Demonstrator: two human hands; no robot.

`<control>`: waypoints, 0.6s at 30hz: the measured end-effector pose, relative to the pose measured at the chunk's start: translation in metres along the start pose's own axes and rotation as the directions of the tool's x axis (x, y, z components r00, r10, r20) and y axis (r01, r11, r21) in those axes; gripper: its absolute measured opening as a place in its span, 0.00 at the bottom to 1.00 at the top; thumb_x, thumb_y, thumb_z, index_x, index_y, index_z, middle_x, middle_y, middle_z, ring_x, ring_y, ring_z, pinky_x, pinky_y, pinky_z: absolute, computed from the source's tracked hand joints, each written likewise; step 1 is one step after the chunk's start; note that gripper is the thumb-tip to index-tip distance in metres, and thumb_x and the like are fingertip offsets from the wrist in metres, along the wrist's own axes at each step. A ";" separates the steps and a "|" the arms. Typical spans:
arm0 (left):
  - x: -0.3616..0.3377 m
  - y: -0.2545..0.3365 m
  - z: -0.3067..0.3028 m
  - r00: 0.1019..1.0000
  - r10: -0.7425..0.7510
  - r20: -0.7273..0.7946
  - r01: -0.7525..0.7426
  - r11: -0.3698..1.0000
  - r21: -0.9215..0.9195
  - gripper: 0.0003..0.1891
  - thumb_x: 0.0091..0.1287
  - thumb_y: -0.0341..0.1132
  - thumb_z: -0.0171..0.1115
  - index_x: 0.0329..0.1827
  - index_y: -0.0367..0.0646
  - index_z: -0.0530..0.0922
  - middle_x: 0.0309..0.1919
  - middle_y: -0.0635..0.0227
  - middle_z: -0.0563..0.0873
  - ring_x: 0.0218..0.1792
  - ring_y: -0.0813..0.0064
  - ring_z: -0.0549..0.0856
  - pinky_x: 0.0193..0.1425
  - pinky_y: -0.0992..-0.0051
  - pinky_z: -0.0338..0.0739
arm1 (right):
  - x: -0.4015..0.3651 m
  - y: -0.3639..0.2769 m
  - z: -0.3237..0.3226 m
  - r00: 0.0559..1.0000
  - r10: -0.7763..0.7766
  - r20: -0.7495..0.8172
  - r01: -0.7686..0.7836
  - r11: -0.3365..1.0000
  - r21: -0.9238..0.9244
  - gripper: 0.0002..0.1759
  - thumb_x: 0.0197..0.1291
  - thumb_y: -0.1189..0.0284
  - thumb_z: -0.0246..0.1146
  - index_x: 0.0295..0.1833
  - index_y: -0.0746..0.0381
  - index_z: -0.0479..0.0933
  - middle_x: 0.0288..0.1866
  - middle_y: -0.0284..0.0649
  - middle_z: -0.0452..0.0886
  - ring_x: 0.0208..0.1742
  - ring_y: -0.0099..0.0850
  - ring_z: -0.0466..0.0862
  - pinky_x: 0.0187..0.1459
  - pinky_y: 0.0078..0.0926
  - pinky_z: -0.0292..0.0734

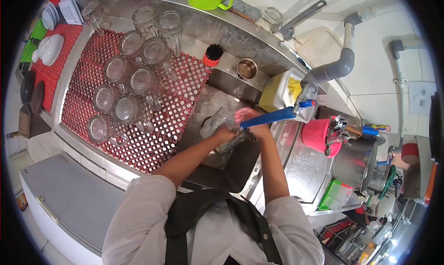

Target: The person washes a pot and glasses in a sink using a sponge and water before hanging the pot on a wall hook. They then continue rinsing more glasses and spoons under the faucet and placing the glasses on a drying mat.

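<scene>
Both my hands are over the metal sink basin (196,144), below the end of the blue tap hose (273,117). My left hand (225,133) is closed around a clear glass mug (231,143), which lies tilted low in the basin. At the hose's open end, my right hand (252,120) is partly hidden by the blue tube, and its fingers look blurred and reddish. What it holds, if anything, cannot be made out. Another clear, glassy shape (213,122) shows in the basin just beyond my left hand.
Several upturned glass mugs (143,80) stand on the red mat (88,61) at left. A black-and-red brush (212,55), a small metal cup (246,69) and a yellowish tub (276,91) line the back ledge. A pink cutlery container (316,134) is at right.
</scene>
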State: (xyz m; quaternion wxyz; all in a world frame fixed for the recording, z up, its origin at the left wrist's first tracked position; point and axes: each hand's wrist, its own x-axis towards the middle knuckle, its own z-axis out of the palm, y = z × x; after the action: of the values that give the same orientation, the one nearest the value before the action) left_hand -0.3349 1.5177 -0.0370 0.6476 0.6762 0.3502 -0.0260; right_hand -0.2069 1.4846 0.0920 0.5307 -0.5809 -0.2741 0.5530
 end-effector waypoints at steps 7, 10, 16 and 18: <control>-0.045 0.033 -0.015 0.964 0.257 -0.072 -0.266 0.946 -0.184 0.18 0.54 0.38 0.64 0.14 0.37 0.70 0.09 0.64 0.71 0.12 0.79 0.65 0.19 0.72 0.62 | -0.062 -0.110 0.053 0.977 -0.184 -0.109 0.090 0.814 -0.573 0.14 0.48 0.77 0.65 0.43 0.66 0.74 0.34 0.34 0.77 0.33 0.20 0.76 0.34 0.18 0.70; -0.072 0.056 -0.018 0.937 0.320 -0.138 -0.345 0.913 -0.219 0.20 0.56 0.37 0.62 0.12 0.37 0.66 0.07 0.67 0.67 0.11 0.80 0.62 0.17 0.73 0.59 | -0.046 -0.105 0.069 0.935 -0.257 -0.243 0.082 0.826 -0.558 0.11 0.52 0.77 0.62 0.41 0.68 0.73 0.29 0.36 0.78 0.28 0.20 0.76 0.30 0.16 0.71; -0.103 0.078 -0.031 0.921 0.358 -0.156 -0.387 0.890 -0.240 0.21 0.58 0.37 0.61 0.12 0.38 0.64 0.06 0.69 0.63 0.11 0.80 0.59 0.16 0.72 0.56 | -0.033 -0.105 0.090 0.928 -0.196 -0.318 0.079 0.935 -0.345 0.07 0.55 0.78 0.58 0.37 0.72 0.73 0.26 0.40 0.78 0.25 0.22 0.78 0.28 0.17 0.76; -0.103 0.075 -0.030 0.920 0.353 -0.170 -0.389 0.875 -0.287 0.21 0.58 0.37 0.60 0.12 0.38 0.64 0.06 0.69 0.63 0.11 0.80 0.60 0.16 0.72 0.56 | -0.036 -0.109 0.092 0.951 -0.131 -0.281 0.035 0.947 -0.320 0.07 0.57 0.78 0.56 0.39 0.72 0.72 0.27 0.41 0.78 0.26 0.24 0.79 0.29 0.18 0.76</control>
State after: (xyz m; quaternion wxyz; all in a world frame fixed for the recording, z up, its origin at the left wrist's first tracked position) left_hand -0.3872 1.5055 0.0824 0.7191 0.6191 0.2494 0.1932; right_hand -0.2721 1.5118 0.2214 0.4910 -0.7217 -0.2989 0.3857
